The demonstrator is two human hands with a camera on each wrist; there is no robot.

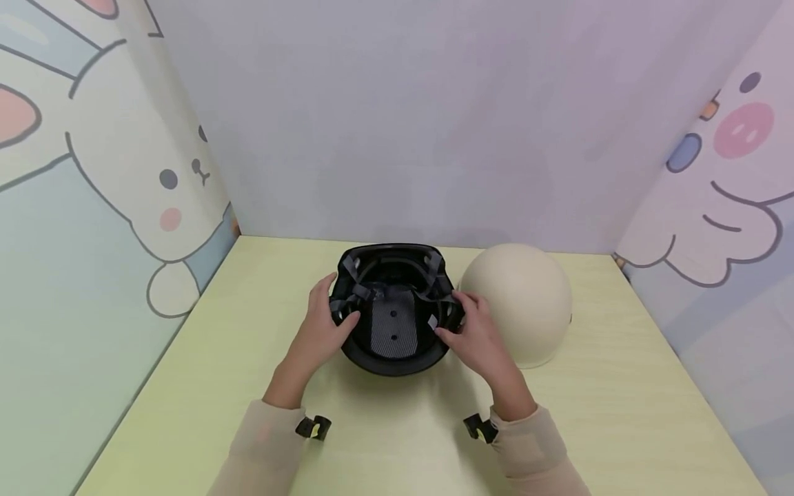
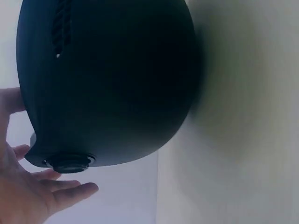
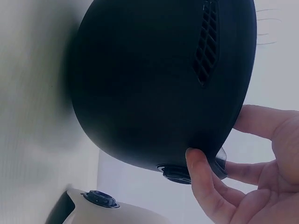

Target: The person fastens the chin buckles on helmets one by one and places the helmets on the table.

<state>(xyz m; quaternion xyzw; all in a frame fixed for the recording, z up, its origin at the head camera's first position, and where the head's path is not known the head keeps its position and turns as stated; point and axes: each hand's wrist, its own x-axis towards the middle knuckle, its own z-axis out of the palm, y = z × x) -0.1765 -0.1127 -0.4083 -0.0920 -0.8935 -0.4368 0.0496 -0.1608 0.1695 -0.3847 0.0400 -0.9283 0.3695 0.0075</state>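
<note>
A black helmet [image 1: 394,367] lies upside down with its hollow facing up, showing a ribbed lining, grey straps and a small white label inside. My left hand [image 1: 318,332] grips its left rim, thumb over the edge and fingers outside. On the opposite side my right hand [image 1: 482,339] holds the right rim the same way. Both wrist views show the smooth outer shell, with a round side knob [image 2: 70,162] near the left fingers and a slotted vent [image 3: 208,44] on the right side. A cream helmet [image 1: 517,303] sits dome up just right of my right hand.
The pale yellow table [image 1: 205,386] runs back to a plain lilac curtain [image 1: 397,124]. Cartoon-printed panels stand along the left and right sides. In the right wrist view, the cream helmet's dark knob [image 3: 100,199] shows close by.
</note>
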